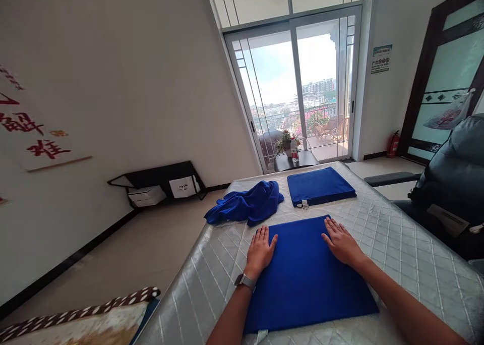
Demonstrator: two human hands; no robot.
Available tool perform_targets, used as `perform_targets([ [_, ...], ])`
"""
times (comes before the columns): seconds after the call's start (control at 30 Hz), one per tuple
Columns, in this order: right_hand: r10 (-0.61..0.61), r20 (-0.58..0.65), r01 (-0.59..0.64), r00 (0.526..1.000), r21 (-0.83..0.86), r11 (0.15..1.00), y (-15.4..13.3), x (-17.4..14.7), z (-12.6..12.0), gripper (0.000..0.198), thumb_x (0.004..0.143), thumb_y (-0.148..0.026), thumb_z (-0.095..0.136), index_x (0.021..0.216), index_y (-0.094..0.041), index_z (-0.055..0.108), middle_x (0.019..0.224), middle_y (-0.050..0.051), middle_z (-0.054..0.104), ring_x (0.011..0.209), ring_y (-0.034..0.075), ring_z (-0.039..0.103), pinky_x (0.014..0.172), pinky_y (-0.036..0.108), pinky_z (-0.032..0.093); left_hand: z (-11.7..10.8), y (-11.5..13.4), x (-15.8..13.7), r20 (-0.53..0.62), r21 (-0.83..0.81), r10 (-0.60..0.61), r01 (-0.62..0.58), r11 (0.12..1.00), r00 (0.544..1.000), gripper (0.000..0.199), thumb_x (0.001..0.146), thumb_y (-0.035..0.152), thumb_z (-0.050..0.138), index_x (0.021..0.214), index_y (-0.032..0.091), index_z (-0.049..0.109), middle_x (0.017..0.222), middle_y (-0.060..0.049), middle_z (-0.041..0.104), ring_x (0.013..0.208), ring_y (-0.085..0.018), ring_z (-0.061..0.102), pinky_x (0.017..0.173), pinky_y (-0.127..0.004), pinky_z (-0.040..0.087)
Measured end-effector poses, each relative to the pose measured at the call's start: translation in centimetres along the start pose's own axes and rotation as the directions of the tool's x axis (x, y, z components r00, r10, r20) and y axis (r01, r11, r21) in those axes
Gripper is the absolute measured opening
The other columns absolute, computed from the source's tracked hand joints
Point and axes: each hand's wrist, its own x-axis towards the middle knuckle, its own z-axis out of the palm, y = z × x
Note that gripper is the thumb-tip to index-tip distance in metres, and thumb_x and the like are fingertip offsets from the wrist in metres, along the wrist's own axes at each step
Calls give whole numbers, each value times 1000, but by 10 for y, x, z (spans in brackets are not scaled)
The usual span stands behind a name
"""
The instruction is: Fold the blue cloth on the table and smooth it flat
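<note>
A blue cloth [306, 279], perhaps a towel, lies folded flat in a near rectangle in front of me. My left hand [260, 250] rests flat along its left edge, close to the far corner, fingers stretched out. On the far right corner lies my right hand [341, 241], palm down with its fingers extended. Beyond them a second blue cloth [320, 185] is folded into a neat stack with a white tag at its near edge. To its left sits a crumpled blue cloth [247, 204] in a loose heap.
All the cloths lie on a quilted mattress [393, 244] in shiny wrapping. Behind its far edge stands a small table with a plant and a bottle [294, 149]. A black leather chair [454, 183] is at the right, a black rack [162, 181] by the left wall.
</note>
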Motion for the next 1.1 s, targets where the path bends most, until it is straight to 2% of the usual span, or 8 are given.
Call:
perform_targets([
  [0.2, 57, 84, -56, 995, -8, 998, -4, -8, 2, 76, 100, -55, 14, 158, -6, 23, 166, 11, 19, 153, 21, 10, 124, 40, 10, 2, 0, 0, 5, 12, 5, -5, 1000, 1000, 84, 100, 64, 9, 155, 5, 30, 161, -16, 31, 150, -28, 28, 122, -43, 23],
  [0.4, 41, 67, -42, 997, 10, 999, -2, -9, 2, 76, 100, -54, 15, 158, -6, 24, 165, 12, 20, 153, 22, 9, 124, 42, 11, 0, -5, 2, 44, 9, 1, -1, 1000, 999, 76, 102, 58, 13, 155, 7, 32, 161, -15, 32, 150, -27, 28, 122, -44, 25],
  [0.53, 38, 57, -39, 998, 13, 999, -1, -9, 4, 75, 100, -52, 17, 157, -5, 25, 165, 12, 20, 153, 22, 10, 124, 42, 11, -9, 3, 0, -13, 27, -32, 32, 999, 999, 73, 103, 55, 15, 154, 5, 34, 160, -18, 31, 151, -29, 25, 123, -48, 22],
  [0.67, 38, 37, -39, 999, 28, 999, 0, -7, 9, 74, 99, -51, 20, 157, -5, 26, 164, 13, 21, 153, 24, 10, 124, 45, 11, -14, 56, -3, -10, -64, 149, -149, 987, 989, 67, 104, 54, 15, 156, 14, 32, 160, -14, 34, 150, -25, 27, 122, -46, 26],
  [0.8, 17, 7, -17, 1000, 14, 1000, 4, -7, 16, 70, 99, -43, 25, 156, -4, 28, 164, 15, 23, 153, 25, 12, 124, 45, 12, -4, 142, -5, -3, -157, 378, -374, 914, 926, 65, 105, 54, 17, 157, 18, 28, 160, -11, 36, 151, -23, 26, 123, -48, 26],
  [0.9, -17, -16, 16, 1000, -24, 1000, 8, -8, 21, 64, 95, -29, 29, 156, -9, 31, 164, 11, 23, 153, 24, 12, 123, 44, 14, 6, 188, -5, -18, -183, 453, -448, 875, 891, 63, 106, 48, 13, 157, 15, 27, 161, -11, 34, 152, -22, 24, 124, -45, 24],
  [1.0, -37, -37, 36, 999, -30, 999, 10, -9, 24, 65, 93, -24, 29, 156, -12, 33, 164, 8, 22, 153, 23, 11, 123, 45, 16, 10, 202, -5, -31, -198, 435, -432, 880, 900, 62, 106, 46, 10, 158, 14, 26, 161, -12, 35, 151, -22, 25, 124, -46, 25],
  [1.1, -22, -33, 21, 999, -9, 1000, 8, -7, 24, 64, 96, -32, 27, 156, -9, 33, 164, 11, 23, 153, 24, 12, 123, 46, 15, 11, 190, -7, -20, -180, 397, -394, 901, 917, 65, 105, 50, 13, 158, 15, 27, 161, -12, 34, 152, -24, 23, 124, -48, 25],
])
